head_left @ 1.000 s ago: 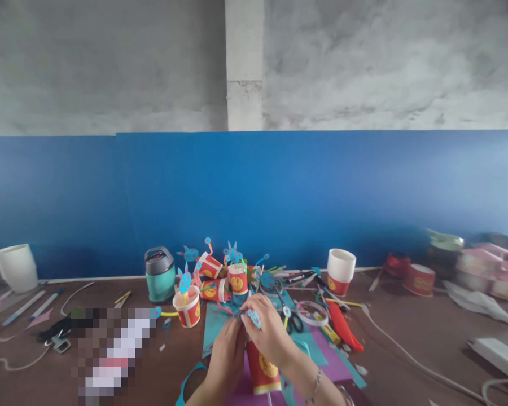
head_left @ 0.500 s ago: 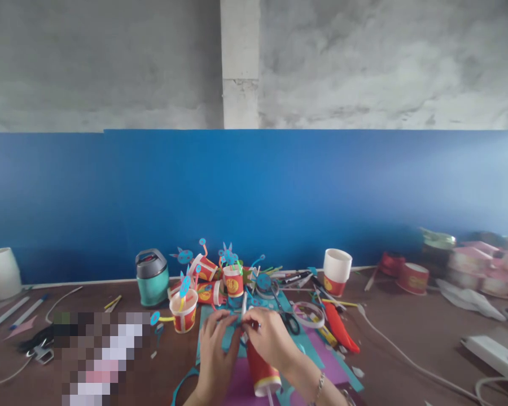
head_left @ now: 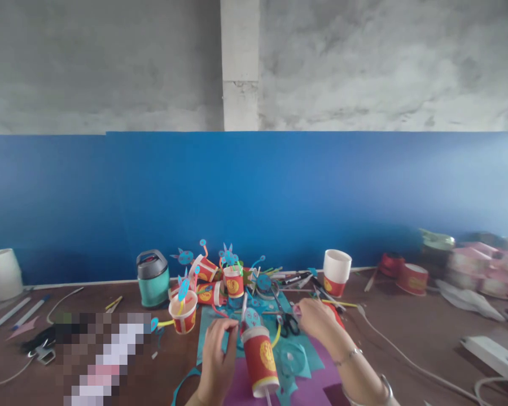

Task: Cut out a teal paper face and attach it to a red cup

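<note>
A red and white paper cup [head_left: 260, 358] lies tilted on the paper sheets, its mouth facing away from me. A blue paper face [head_left: 252, 317] pokes out at its rim, a yellow straw [head_left: 276, 336] sticks out at its right, and a white straw [head_left: 268, 397] leaves its bottom. Beside the rim, at the left, my left hand [head_left: 218, 355] has thumb and forefinger close together; what they pinch is unclear. To the right, past the scissors [head_left: 288, 325], my right hand [head_left: 317, 320] is closed over the tape roll, of which only a pinkish edge [head_left: 297, 309] shows.
Decorated paper cups [head_left: 183, 313] stand and lie behind my left hand. A teal flask [head_left: 152, 279] is at the left, and stacked white cups [head_left: 337, 272] are at the back right. A white cable [head_left: 406, 352] crosses the right side. Purple paper [head_left: 322, 383] lies in front.
My right hand has left the cup's rim and moved right, covering the tape roll. The cup's front and blue paper face are now uncovered. My left hand has stayed almost in place.
</note>
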`<state>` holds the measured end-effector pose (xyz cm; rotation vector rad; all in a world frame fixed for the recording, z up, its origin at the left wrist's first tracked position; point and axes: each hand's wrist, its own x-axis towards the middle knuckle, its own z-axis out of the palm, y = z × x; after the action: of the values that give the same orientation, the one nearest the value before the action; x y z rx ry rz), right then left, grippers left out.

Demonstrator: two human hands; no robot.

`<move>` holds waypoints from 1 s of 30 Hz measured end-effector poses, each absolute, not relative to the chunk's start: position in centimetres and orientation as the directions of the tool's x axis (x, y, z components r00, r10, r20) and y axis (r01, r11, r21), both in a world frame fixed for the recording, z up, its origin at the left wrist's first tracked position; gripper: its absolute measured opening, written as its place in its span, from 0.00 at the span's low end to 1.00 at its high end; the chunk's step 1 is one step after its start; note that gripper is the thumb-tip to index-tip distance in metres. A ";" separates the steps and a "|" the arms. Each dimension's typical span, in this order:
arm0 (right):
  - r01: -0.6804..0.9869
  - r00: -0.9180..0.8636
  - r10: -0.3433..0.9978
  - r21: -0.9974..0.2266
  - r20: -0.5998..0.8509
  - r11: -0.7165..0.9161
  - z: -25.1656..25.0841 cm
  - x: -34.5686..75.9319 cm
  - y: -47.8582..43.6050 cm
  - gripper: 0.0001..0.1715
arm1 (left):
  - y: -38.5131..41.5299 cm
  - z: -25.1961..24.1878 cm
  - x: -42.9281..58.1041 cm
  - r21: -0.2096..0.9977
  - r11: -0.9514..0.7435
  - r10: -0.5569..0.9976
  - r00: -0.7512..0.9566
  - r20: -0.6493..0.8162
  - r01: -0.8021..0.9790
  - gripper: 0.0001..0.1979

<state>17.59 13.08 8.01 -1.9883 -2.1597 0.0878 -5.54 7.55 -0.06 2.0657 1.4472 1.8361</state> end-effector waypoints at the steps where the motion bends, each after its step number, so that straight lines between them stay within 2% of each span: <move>1: 0.984 -0.063 0.994 -0.160 0.087 0.076 7.7 18.3 13.3 0.14 | 7.5 -0.1 -5.5 0.569 -0.565 0.634 -0.127 0.763 0.598 0.07; 5: 0.987 -0.079 0.995 -0.135 0.055 0.086 7.0 19.4 13.9 0.14 | 7.2 0.1 -5.4 0.594 -0.566 0.666 -0.107 0.738 0.572 0.14; 9: 0.954 -0.198 0.977 -0.215 0.075 0.210 8.2 18.1 13.7 0.10 | 7.2 1.2 -4.7 0.653 -0.548 0.747 -0.045 0.663 0.523 0.18; 13: 0.869 -0.354 0.925 -0.317 0.138 0.380 9.3 14.7 12.1 0.11 | 8.2 1.9 -2.9 0.734 -0.459 0.826 -0.065 0.560 0.500 0.22; 16: 0.767 -0.442 0.856 -0.381 0.270 0.516 9.5 12.7 10.8 0.10 | 9.2 2.0 -1.5 0.763 -0.458 0.848 -0.035 0.529 0.457 0.23; 19: 0.762 -0.433 0.836 -0.360 0.336 0.539 9.6 12.2 10.3 0.10 | 9.6 2.0 -0.6 0.774 -0.470 0.846 -0.034 0.532 0.424 0.23; 30: 0.751 -0.441 0.804 -0.327 0.398 0.574 9.5 12.4 10.8 0.11 | 9.0 1.2 -0.9 0.796 -0.432 0.836 -0.143 0.530 0.423 0.19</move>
<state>12.38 10.76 9.48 -1.2413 -2.2920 0.1372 -0.92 9.00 1.22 1.7744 1.4125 1.5987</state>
